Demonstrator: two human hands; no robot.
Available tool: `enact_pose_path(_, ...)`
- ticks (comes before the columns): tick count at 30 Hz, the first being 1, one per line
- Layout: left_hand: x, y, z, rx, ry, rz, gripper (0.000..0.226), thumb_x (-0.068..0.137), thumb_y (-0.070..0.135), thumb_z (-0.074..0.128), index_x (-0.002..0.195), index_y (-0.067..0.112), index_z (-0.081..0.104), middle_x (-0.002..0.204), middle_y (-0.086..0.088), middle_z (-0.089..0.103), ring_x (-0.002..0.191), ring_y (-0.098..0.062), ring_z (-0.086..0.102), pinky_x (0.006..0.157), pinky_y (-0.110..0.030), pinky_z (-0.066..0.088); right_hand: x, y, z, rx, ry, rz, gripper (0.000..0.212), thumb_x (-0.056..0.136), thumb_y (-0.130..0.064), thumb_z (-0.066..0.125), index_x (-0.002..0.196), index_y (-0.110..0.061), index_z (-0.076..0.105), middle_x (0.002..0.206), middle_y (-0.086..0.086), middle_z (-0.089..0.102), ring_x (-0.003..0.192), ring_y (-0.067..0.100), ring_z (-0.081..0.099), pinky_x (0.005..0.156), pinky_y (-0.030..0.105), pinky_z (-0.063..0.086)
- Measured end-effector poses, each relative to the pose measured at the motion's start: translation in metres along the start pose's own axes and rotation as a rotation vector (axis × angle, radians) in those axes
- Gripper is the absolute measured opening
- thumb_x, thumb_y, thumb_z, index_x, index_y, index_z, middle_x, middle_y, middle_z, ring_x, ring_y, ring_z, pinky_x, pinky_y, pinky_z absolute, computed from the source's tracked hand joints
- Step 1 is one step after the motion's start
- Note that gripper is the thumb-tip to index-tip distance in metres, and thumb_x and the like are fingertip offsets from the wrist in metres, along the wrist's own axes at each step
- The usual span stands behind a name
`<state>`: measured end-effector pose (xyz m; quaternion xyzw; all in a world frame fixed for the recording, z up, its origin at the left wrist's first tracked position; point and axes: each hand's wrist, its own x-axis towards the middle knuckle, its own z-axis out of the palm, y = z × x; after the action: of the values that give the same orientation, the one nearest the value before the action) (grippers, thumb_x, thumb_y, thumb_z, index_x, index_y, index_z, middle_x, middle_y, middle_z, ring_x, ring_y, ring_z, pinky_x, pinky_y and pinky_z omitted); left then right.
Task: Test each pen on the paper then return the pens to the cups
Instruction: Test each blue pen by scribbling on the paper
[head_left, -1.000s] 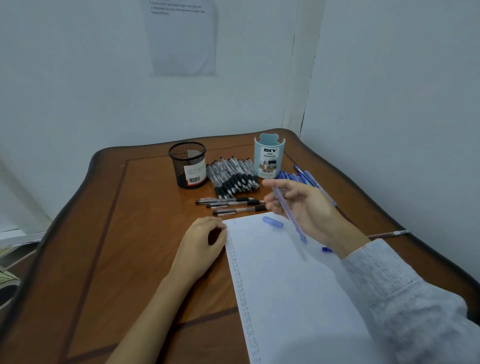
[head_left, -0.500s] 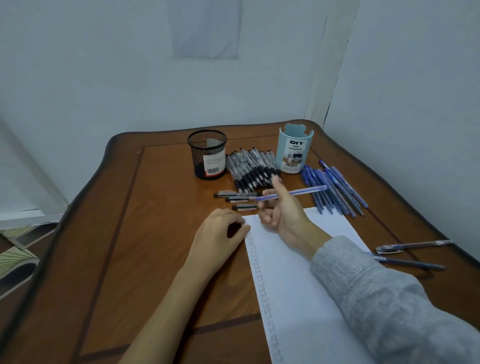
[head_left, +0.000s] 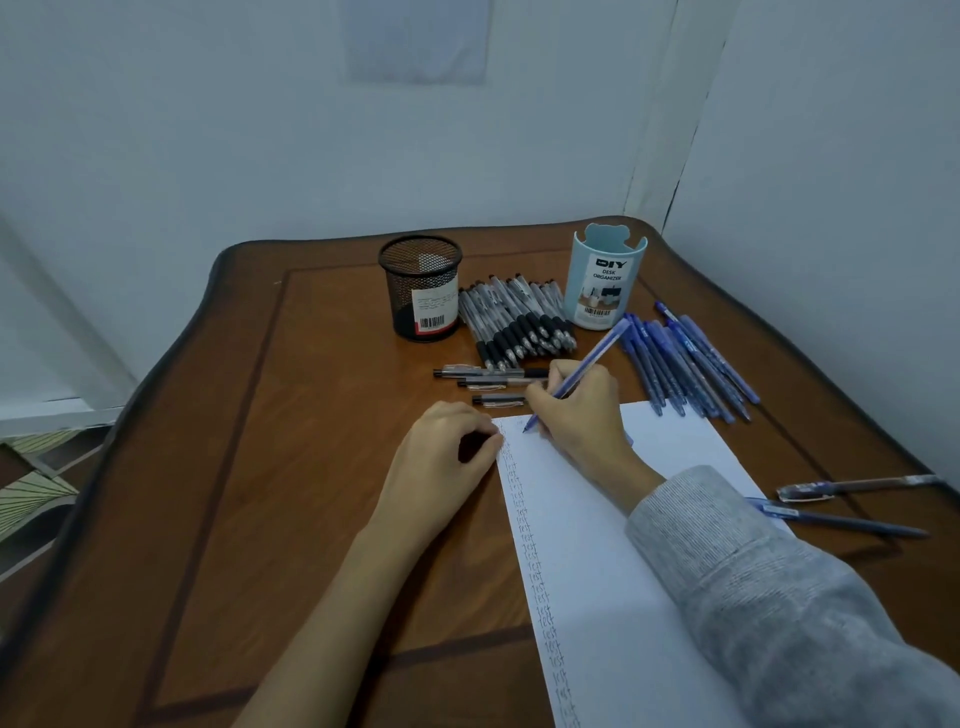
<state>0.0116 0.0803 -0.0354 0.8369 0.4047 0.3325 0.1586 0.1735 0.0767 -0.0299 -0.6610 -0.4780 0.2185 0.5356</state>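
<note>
My right hand grips a blue pen in a writing hold, its tip touching the top left of the white paper. A column of small written words runs down the paper's left edge. My left hand rests with curled fingers on the table at the paper's top left corner, holding nothing that I can see. A black mesh cup and a light blue cup stand at the back. Black pens lie heaped between the cups. Blue pens lie to the right of the blue cup.
Three black pens lie just beyond my hands. Two more pens lie near the table's right edge beside the paper. The wooden table sits in a corner, with walls close behind and to the right.
My right hand turned the blue pen from lying across its fingers into a writing hold and brought the tip down onto the paper. My left hand stayed in place.
</note>
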Motion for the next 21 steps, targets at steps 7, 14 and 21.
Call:
enact_pose_path(7, 0.0003, 0.0, 0.0009, 0.011, -0.012, -0.004, 0.015, 0.089, 0.023, 0.064, 0.098, 0.016, 0.072, 0.099, 0.006, 0.068, 0.094, -0.005, 0.054, 0.077, -0.012, 0.039, 0.0019, 0.0044, 0.0014, 0.002, -0.031, -0.058, 0.034, 0.081, 0.004, 0.059, 0.055, -0.009, 0.041, 0.047, 0.009, 0.046, 0.038, 0.011, 0.053, 0.044, 0.023, 0.044)
enact_pose_path(14, 0.0004, 0.0002, 0.0007, 0.017, -0.025, -0.009, 0.016, 0.089, 0.023, 0.063, 0.1, 0.016, 0.072, 0.1, 0.006, 0.067, 0.095, -0.006, 0.054, 0.08, -0.019, 0.044, 0.0015, 0.004, 0.0022, 0.033, -0.048, -0.053, 0.035, 0.08, 0.004, 0.062, 0.053, -0.008, 0.043, 0.045, 0.005, 0.047, 0.037, 0.011, 0.054, 0.043, 0.02, 0.042)
enact_pose_path(21, 0.0, 0.0002, 0.0007, 0.019, -0.028, -0.012, 0.017, 0.09, 0.024, 0.062, 0.101, 0.015, 0.072, 0.101, 0.006, 0.067, 0.096, -0.006, 0.053, 0.081, -0.02, 0.044, 0.0015, 0.0024, 0.0026, 0.041, -0.065, -0.038, 0.037, 0.078, 0.005, 0.062, 0.052, -0.011, 0.043, 0.046, 0.005, 0.047, 0.038, 0.011, 0.053, 0.042, 0.02, 0.042)
